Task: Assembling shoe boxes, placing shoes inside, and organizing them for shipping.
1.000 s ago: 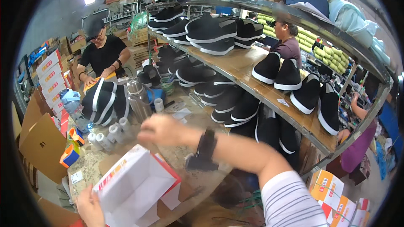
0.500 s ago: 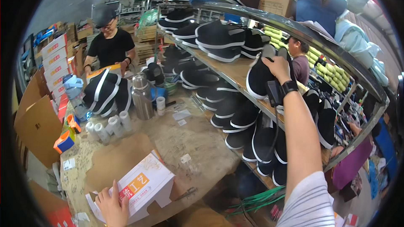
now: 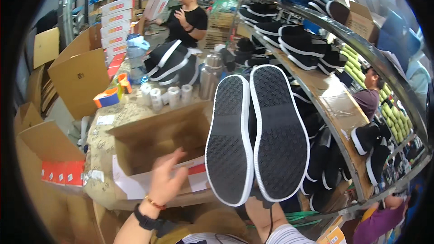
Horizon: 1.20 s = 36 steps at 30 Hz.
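The right hand (image 3: 260, 210) holds a pair of black slip-on shoes with white-edged rubber soles (image 3: 257, 133) raised in front of the camera, soles facing it, side by side and touching. Its grip is closed around the heel ends, though the fingers are mostly hidden behind the soles. The left hand (image 3: 165, 178) is open and holds nothing, fingers spread over the open brown cardboard shoe box (image 3: 160, 138) with white paper lining that sits at the near edge of the speckled worktop (image 3: 101, 142).

With both shoes pinched in one hand at one end, one could plausibly slip or twist free, and it would fall onto the box rim or off the near edge of the worktop. The box looks close to that edge, so a push from the left hand might tip it off.

Free room is tight. To the right the long wooden shelf (image 3: 337, 101) of black shoes runs close by. Behind the box stand a row of white tape rolls (image 3: 165, 95) and a steel bottle (image 3: 209, 79). Another person in a black shirt (image 3: 187, 16) works at the far end, well apart.
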Available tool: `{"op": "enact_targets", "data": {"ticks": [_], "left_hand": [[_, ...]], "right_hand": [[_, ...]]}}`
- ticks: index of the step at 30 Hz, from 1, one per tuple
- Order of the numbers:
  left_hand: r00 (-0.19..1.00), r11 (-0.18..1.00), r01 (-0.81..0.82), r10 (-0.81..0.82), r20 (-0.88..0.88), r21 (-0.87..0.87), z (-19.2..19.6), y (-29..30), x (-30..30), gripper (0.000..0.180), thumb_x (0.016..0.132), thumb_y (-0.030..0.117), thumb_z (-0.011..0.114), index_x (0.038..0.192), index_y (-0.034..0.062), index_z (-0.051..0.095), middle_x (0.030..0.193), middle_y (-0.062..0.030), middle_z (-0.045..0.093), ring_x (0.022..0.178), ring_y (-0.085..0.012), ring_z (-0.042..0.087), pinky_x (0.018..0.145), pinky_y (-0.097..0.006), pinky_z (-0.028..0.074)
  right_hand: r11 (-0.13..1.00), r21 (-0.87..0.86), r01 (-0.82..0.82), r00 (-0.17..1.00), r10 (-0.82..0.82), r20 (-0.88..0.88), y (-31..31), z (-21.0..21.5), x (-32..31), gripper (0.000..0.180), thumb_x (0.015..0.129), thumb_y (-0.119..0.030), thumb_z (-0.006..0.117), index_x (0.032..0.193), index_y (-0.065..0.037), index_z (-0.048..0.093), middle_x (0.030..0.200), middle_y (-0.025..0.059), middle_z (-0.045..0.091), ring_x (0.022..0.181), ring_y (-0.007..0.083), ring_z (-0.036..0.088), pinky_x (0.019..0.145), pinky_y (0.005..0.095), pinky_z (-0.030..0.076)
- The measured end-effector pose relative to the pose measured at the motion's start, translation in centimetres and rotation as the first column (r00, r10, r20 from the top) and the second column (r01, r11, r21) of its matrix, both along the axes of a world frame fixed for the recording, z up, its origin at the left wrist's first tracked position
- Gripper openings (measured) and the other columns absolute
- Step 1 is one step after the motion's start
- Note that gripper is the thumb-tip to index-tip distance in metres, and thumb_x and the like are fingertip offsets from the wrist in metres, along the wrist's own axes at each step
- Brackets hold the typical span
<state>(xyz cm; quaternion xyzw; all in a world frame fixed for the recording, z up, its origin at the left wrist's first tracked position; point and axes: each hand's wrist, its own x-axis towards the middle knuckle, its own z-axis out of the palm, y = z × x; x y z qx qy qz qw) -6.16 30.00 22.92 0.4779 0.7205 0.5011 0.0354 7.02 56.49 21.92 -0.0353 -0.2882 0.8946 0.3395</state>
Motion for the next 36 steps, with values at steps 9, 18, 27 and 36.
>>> {"op": "enact_targets", "data": {"ticks": [9,18,27,36], "left_hand": [[0.719,0.975,-0.104,0.209,-0.662,0.196,3.4,-3.2,-4.6,0.046,0.069,0.002,0.071,0.114,0.0071,0.063,0.1,-0.0154,0.06,0.086,-0.033,0.06,0.073,-0.038,0.051],[0.894,0.978,-0.123,0.036,-0.446,-0.168,-4.5,-3.8,-6.3,0.031,0.073,-0.002,0.056,0.098,0.0086,0.07,0.102,-0.0098,0.065,0.096,-0.0283,0.061,0.081,-0.038,0.052],[0.799,0.881,-0.459,0.35,-0.488,-0.119,-0.3,-9.7,-15.1,0.05,0.067,0.023,0.079,0.113,0.0136,0.063,0.12,-0.0168,0.051,0.118,-0.0337,0.042,0.098,-0.042,0.04],[0.887,0.909,-0.415,0.394,-0.239,-0.039,-8.0,-4.3,-15.1,0.089,0.064,0.017,0.085,0.131,0.0093,0.027,0.147,-0.0292,0.008,0.141,-0.0409,0.008,0.113,-0.047,0.018]], "right_hand": [[0.996,-0.05,-0.07,0.99,0.076,0.122,-4.5,-6.5,0.5,0.028,0.095,-0.016,0.05,0.12,-0.004,0.055,0.11,0.0126,0.061,0.097,0.0183,0.059,0.082,0.0347,0.051],[-0.308,0.845,0.438,0.803,-0.289,-0.521,-9.0,4.2,-11.1,0.018,0.075,-0.001,0.07,0.08,0.001,0.053,0.11,0.0186,0.062,0.096,0.0354,0.061,0.084,0.0405,0.049],[-0.207,0.969,0.132,0.8,-0.555,-0.228,-4.8,2.0,-12.0,0.005,0.078,-0.001,0.066,0.081,-0.004,0.063,0.078,0.0125,0.061,0.077,0.0327,0.06,0.069,0.0367,0.048],[0.131,0.923,-0.363,0.603,-0.722,0.34,-2.9,-7.8,-13.3,0.064,0.091,-0.025,0.058,0.141,0.002,0.029,0.125,0.0293,0.051,0.117,0.039,0.051,0.098,0.0405,0.041]]}}
